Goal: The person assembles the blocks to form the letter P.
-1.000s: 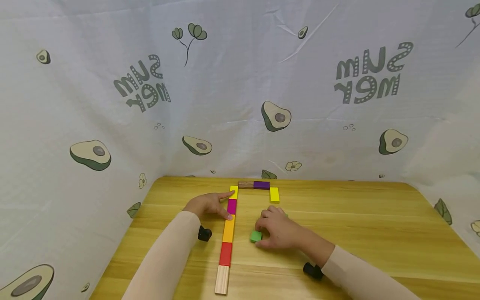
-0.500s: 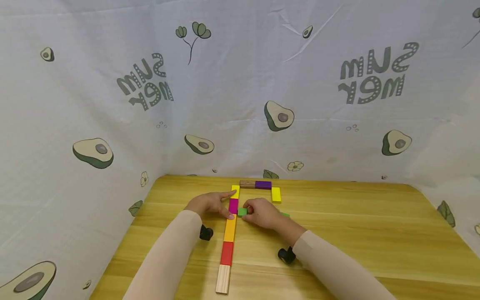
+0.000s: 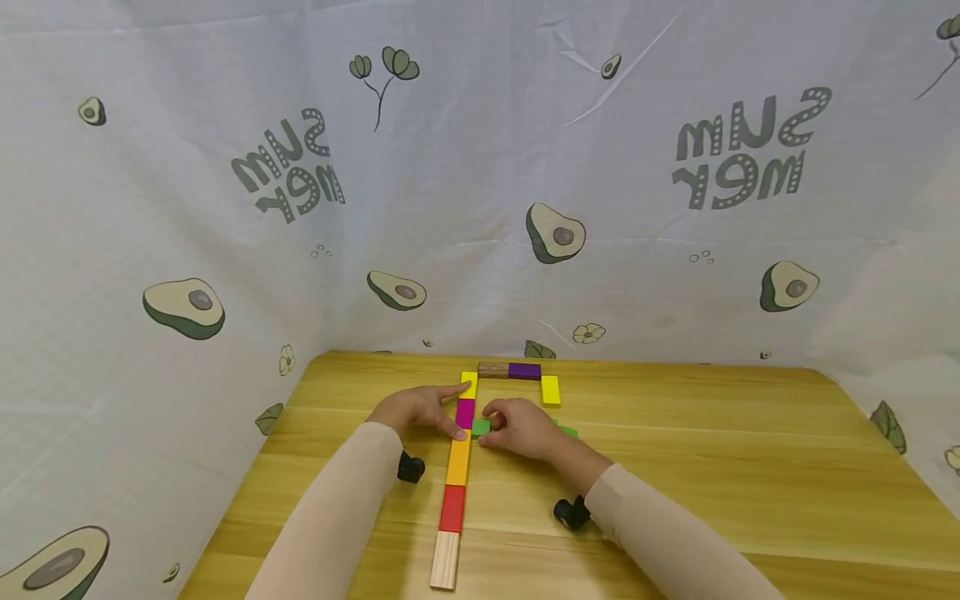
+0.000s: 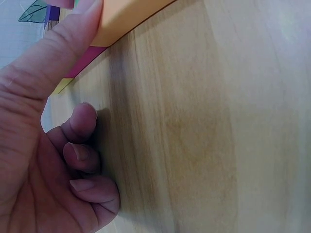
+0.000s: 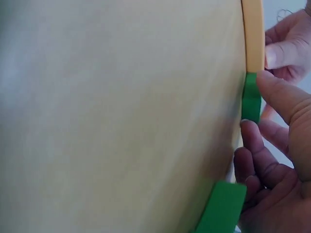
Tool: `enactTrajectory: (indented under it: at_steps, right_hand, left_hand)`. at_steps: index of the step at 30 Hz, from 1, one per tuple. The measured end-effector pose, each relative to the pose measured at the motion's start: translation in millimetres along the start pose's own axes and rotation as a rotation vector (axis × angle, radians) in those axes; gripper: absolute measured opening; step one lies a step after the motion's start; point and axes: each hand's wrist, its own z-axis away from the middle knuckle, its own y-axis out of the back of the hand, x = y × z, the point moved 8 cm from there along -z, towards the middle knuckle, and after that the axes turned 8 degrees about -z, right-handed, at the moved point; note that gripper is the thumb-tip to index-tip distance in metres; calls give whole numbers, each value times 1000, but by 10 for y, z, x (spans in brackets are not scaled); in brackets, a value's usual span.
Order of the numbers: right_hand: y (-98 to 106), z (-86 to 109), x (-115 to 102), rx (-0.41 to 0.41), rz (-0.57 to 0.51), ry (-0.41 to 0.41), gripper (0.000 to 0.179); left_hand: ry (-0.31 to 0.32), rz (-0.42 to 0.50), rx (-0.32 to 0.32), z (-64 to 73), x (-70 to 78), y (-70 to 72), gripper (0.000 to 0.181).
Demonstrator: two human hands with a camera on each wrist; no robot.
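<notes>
A row of blocks runs away from me on the table: orange (image 3: 458, 461), magenta (image 3: 465, 414) and yellow (image 3: 470, 377). My left hand (image 3: 416, 410) lies along its left side, forefinger on the yellow block and thumb at the orange-magenta seam. The other left fingers curl loosely over the table in the left wrist view. Between thumb and fingers, my right hand (image 3: 521, 427) pinches a small green block (image 3: 481, 428), set against the row's right side beside that seam. Behind the right hand a second green block (image 3: 570, 432) shows partly; it appears larger in the right wrist view (image 5: 222, 206).
Toward me the row continues with a red block (image 3: 452, 508) and a pale wood block (image 3: 445, 560). At the back lie a brown block (image 3: 493, 370), a purple block (image 3: 524, 371) and another yellow block (image 3: 551, 391). A printed cloth (image 3: 465, 283) hangs behind the table.
My right hand has carried the small green block left and away from me, up against the row. My left hand has stayed in place.
</notes>
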Motion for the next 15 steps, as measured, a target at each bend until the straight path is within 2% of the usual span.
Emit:
enactTrajectory:
  at_steps: [4, 9, 12, 15]
  right_hand:
    - [128, 81, 84, 16, 10, -25, 37]
    - [388, 273, 222, 35, 108, -38, 23]
    - [485, 383, 331, 9, 157, -65, 22]
    - [528, 464, 418, -28, 153, -95, 25]
  left_hand:
    - [4, -2, -1, 1, 1, -7, 98]
    - [-2, -6, 2, 16, 16, -11, 99]
    - [-12, -11, 3, 26, 28, -10, 99]
    - [-16, -16, 5, 26, 29, -10, 98]
